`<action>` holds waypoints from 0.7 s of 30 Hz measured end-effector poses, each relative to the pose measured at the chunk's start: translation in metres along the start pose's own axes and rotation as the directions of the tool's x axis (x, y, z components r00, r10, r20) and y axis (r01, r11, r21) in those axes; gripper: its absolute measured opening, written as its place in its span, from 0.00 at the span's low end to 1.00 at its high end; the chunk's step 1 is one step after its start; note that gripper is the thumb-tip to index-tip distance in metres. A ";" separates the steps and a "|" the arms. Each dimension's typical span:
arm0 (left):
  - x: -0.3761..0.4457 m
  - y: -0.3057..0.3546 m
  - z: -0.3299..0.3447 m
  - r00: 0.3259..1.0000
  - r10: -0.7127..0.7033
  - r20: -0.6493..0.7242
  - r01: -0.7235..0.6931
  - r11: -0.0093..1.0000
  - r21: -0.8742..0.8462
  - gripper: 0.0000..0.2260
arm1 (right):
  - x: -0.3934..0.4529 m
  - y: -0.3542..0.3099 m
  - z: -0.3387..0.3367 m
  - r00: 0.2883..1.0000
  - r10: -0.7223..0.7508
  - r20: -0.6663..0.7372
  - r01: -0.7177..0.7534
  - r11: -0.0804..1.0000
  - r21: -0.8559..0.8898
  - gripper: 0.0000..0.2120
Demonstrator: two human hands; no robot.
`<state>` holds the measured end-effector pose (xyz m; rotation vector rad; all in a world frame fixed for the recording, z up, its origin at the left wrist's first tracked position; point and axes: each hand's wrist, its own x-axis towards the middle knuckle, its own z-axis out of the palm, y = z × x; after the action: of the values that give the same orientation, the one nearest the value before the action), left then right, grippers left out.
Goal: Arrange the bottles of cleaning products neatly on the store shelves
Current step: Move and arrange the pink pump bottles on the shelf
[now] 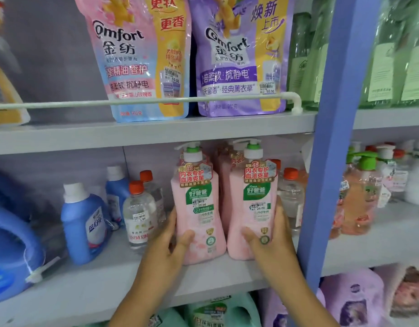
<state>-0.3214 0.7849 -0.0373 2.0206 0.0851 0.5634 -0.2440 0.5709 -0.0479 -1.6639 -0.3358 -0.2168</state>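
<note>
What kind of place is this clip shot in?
Most likely a shop's laundry and cleaning aisle: tiered shelves, price stickers on the pink bottles, and Comfort refill pouches behind a rail.

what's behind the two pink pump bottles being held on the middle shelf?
Behind the left pink pump bottle and right pink pump bottle, more pink pump bottles stand in a back row; only their tops and shoulders show. How many, and anything further back, is hidden.

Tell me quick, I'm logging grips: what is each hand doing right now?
Left hand: grips the left pink pump bottle.
Right hand: grips the right pink pump bottle.
</note>
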 end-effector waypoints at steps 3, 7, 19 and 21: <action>-0.006 -0.004 0.004 0.999 -0.013 -0.032 0.016 0.995 0.098 0.40 | 0.004 0.006 0.002 0.999 -0.038 0.015 0.039 0.997 -0.072 0.56; 0.000 -0.011 0.008 0.996 -0.075 -0.053 0.079 0.995 0.059 0.40 | 0.017 0.009 0.003 0.998 -0.047 0.046 0.051 0.994 -0.097 0.59; 0.012 -0.021 0.000 0.995 -0.094 0.018 0.093 0.994 0.054 0.37 | 0.018 0.015 0.008 0.999 -0.047 0.011 0.048 0.992 -0.114 0.58; 0.006 -0.018 0.000 0.996 -0.086 0.029 0.085 0.996 0.028 0.37 | 0.014 0.011 0.009 0.998 -0.062 -0.023 0.058 0.989 -0.139 0.56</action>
<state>-0.3136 0.7958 -0.0502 2.0398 0.1613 0.4801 -0.2277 0.5804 -0.0544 -1.7874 -0.3573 -0.3139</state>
